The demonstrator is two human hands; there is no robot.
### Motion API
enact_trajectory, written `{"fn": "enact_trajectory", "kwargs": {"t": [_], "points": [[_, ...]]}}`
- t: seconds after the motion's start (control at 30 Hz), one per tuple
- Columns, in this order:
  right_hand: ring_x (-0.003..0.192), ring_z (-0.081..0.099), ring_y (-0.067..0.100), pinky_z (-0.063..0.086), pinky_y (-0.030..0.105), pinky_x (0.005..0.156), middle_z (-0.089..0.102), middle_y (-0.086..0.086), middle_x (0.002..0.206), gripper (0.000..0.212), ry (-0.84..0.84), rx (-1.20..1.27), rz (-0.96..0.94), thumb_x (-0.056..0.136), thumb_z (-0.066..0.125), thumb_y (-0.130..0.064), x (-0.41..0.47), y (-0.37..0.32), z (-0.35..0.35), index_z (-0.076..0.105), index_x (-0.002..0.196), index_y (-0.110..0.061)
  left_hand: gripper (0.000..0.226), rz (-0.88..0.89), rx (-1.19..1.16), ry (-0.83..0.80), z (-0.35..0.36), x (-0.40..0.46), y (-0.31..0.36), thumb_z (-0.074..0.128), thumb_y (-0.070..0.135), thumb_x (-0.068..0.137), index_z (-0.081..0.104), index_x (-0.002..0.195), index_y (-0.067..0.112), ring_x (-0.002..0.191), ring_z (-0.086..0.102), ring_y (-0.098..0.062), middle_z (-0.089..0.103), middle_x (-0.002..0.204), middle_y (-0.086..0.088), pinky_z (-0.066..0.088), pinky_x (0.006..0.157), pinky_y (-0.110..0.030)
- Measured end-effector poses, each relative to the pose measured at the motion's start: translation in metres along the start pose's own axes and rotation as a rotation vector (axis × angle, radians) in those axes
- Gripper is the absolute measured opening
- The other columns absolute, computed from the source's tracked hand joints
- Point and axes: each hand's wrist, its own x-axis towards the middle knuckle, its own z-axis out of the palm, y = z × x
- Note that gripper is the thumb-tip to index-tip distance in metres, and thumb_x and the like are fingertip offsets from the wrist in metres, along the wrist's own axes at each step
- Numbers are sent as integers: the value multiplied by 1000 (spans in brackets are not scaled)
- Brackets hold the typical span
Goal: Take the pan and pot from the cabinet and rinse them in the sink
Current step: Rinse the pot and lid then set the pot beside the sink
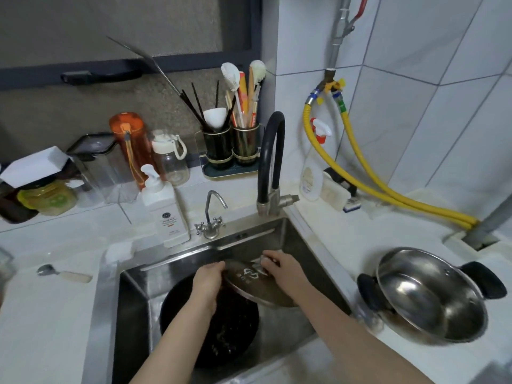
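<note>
A black pan (221,336) lies in the steel sink (133,314). Above it a round lid (249,284) is tilted, its underside facing up. My left hand (207,284) grips the lid's left edge. My right hand (279,268) presses a small grey scrubbing pad (259,263) against the lid's far side, fingers curled over it. A steel pot (426,297) with two black handles stands empty on the counter to the right of the sink.
A black-necked tap (270,167) and a small chrome tap (212,214) stand behind the sink, with a white pump bottle (166,209) at the left. Utensil holders, bottles and jars line the back. A spoon (63,274) lies on the left counter. Yellow hoses (374,184) run along the right wall.
</note>
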Motion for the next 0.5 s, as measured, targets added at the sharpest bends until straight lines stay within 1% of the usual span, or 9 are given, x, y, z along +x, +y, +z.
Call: {"fn": "enact_trajectory", "kwargs": {"t": [0.07, 0.13, 0.2, 0.23, 0.3, 0.33, 0.4, 0.47, 0.5], "points": [[120, 54, 19, 35, 17, 91, 59, 8, 131, 40, 20, -28, -15, 95, 51, -28, -2, -3, -2, 53, 131, -12, 19, -8, 42, -21, -3, 4, 1, 58, 12, 84, 72, 88, -1, 80, 63, -33, 70, 88, -21, 49, 81, -41], [121, 54, 18, 35, 18, 93, 59, 7, 132, 40, 31, -44, -13, 94, 51, -27, -4, -4, -7, 53, 131, -12, 19, -8, 76, -36, -1, 3, 4, 56, 11, 85, 71, 88, 0, 77, 62, -32, 69, 87, -21, 48, 78, -39], [121, 54, 18, 35, 18, 93, 59, 7, 132, 41, 62, -56, -14, 94, 52, -27, -8, -3, -15, 53, 132, -12, 18, 2, 123, -70, 5, -2, 6, 53, 8, 87, 70, 86, 2, 70, 60, -30, 67, 82, -19, 47, 71, -34], [120, 54, 18, 36, 18, 93, 59, 7, 131, 41, 82, -68, -24, 94, 52, -27, -11, -1, -20, 53, 132, -13, 19, 15, 138, -91, 10, -4, 7, 51, 6, 88, 69, 84, 5, 66, 59, -26, 67, 79, -15, 47, 64, -31], [117, 54, 19, 36, 20, 94, 59, 8, 128, 42, 126, -120, -61, 93, 53, -28, -18, 3, -35, 51, 134, -16, 26, 52, 164, -152, 22, -8, 5, 47, 1, 89, 69, 80, 14, 60, 56, -17, 67, 68, -4, 43, 56, -26], [116, 54, 20, 37, 23, 96, 59, 8, 127, 43, 152, -157, -87, 93, 53, -28, -21, 7, -44, 51, 134, -17, 29, 69, 183, -185, 30, -11, 4, 48, 1, 88, 71, 86, 18, 61, 55, -14, 66, 65, 0, 42, 59, -25], [116, 54, 21, 38, 28, 100, 61, 6, 125, 42, 219, -211, -149, 91, 56, -26, -29, 13, -65, 53, 132, -17, 32, 101, 189, -247, 48, -18, 4, 47, 3, 90, 70, 105, 19, 66, 54, -12, 65, 71, 3, 41, 63, -26], [111, 57, 20, 41, 29, 96, 65, 4, 118, 38, 313, -217, -196, 87, 61, -22, -38, 20, -88, 59, 124, -16, 32, 142, 170, -298, 70, -24, 4, 46, 0, 93, 64, 113, 18, 65, 58, -8, 63, 79, 4, 45, 53, -18], [105, 59, 21, 43, 29, 92, 68, 4, 112, 34, 359, -199, -206, 84, 64, -20, -43, 24, -100, 63, 118, -14, 34, 161, 179, -328, 83, -28, 4, 47, -1, 93, 62, 116, 19, 64, 59, -7, 63, 81, 5, 45, 52, -18]]}}
